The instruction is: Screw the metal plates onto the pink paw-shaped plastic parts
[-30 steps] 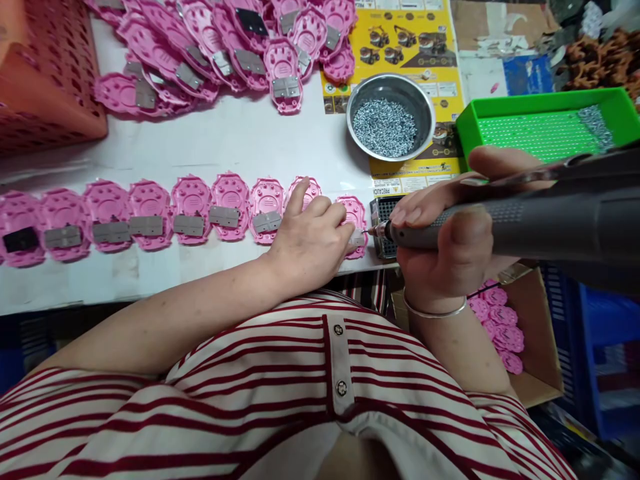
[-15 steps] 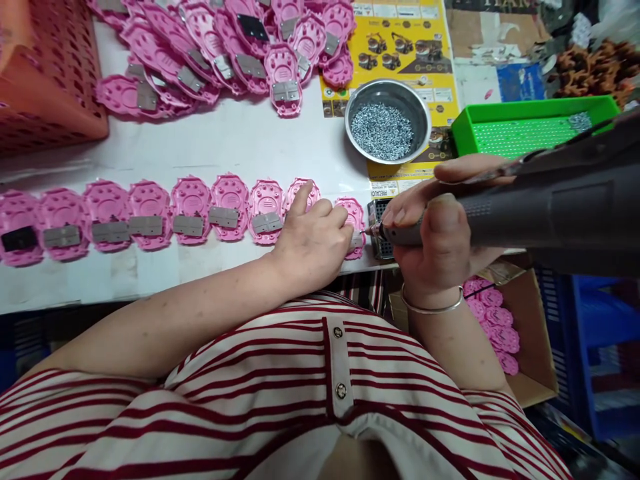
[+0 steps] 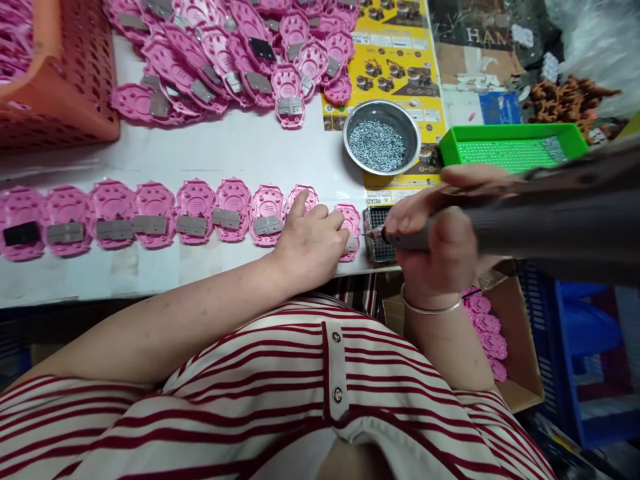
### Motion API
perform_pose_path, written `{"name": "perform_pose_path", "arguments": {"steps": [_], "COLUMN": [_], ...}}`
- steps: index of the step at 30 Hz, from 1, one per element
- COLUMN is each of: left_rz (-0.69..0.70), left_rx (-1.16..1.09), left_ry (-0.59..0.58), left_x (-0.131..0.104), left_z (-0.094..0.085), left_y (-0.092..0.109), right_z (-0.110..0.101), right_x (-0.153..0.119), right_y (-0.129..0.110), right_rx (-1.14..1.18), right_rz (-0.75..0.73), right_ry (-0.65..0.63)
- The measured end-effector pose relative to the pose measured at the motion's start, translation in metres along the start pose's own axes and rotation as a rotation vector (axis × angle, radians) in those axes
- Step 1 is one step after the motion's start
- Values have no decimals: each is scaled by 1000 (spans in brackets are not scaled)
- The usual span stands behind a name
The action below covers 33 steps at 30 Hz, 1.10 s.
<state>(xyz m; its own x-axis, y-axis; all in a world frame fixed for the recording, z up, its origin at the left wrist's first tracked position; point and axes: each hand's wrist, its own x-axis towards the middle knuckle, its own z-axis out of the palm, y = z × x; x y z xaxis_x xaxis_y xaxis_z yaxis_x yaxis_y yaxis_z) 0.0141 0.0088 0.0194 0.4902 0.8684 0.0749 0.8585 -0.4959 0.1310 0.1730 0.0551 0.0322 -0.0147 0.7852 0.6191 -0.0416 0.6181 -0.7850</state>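
My left hand [image 3: 311, 245] rests on the table, its index finger stretched over one pink plastic shell and its other fingers bent against the rightmost pink plastic shell [image 3: 351, 221]. A grey metal plate on that shell is partly covered by my fingertips. My right hand [image 3: 433, 250], blurred, is wrapped around a dark electric screwdriver [image 3: 520, 217] held nearly level. Its bit points left, just beside the rightmost shell and over the edge of a small black perforated holder [image 3: 381, 251]. Leftward from my left hand runs a row of pink shells [image 3: 233, 197] bearing plates.
A steel bowl of small screws [image 3: 377, 143] stands beyond my hands, near a green tray [image 3: 505, 137]. Pink shells [image 3: 215, 63] are heaped at the back, beside an orange basket [image 3: 75, 87]. Below the table edge at right are a cardboard box [image 3: 517, 333] and blue crates [image 3: 555, 373].
The screwdriver bit has drawn slightly right, off the rightmost shell, with my right hand. My left hand keeps its place on the shells. The whole view has shifted a little.
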Motion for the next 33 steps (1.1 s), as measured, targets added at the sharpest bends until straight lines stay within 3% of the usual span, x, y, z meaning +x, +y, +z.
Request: {"name": "perform_pose_path", "arguments": {"steps": [3,8,13,18,24,33], "left_rz": [6,-1,-6,9,18,1], "left_rx": [9,-41,-42,-14,16,-34], "left_ry": [13,89,56,-8,93,101], "left_x": [-2,-6,-9,-10,-11,-12], "left_z": [1,5,3,-1,7,7], "left_y": [0,2,1,1,-1,0], "right_z": [-6,-26,-43,-51,-61,-60], "right_x": [9,6,-9,-16,-21,-24], "right_y": [-21,-28,-21,-16,-5,-8], "right_rx": [136,-25,-111,-18,-38,-59], "right_rz": [-224,-261,-271,-303,-304,-249], "right_ry": [88,231,230,239,169,192]}}
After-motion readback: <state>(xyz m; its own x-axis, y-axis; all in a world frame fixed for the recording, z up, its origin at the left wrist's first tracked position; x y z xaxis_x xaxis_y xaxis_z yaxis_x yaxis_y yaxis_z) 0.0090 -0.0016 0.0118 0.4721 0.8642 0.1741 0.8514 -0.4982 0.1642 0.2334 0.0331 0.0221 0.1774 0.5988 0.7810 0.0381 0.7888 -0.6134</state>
